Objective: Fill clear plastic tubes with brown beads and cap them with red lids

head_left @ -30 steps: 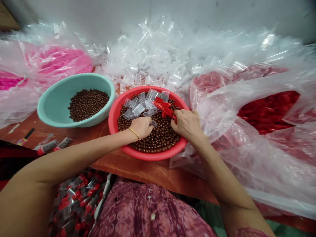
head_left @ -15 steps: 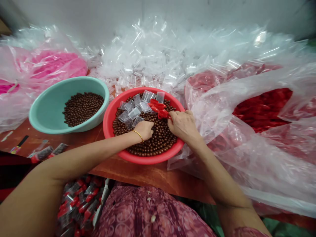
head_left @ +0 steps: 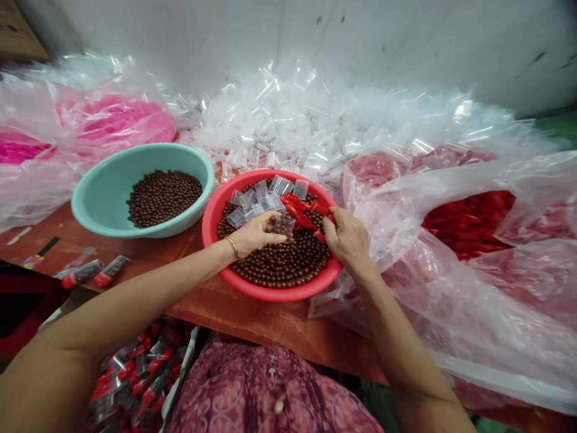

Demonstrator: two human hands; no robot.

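Two hands, frame centre | left hand (head_left: 253, 233) grips small clear ball-filled plastic tube (head_left: 283, 224) | right hand (head_left: 350, 242) pinches red plastic cap (head_left: 320, 235) | likely step: capping; next needs cap-to-mouth alignment.

The balls (head_left: 279, 264) are dark brown, in a red basin (head_left: 270, 293) and a teal basin (head_left: 103, 198). The clear tube (head_left: 283, 224) shows brown inside, and the cap (head_left: 320, 236) is red. The bracelet (head_left: 233, 245) is gold and the table (head_left: 252, 313) reddish-brown. The dress (head_left: 270, 391) is maroon with a pale swirling floral print. The heap (head_left: 112, 117) under clear plastic is pink.
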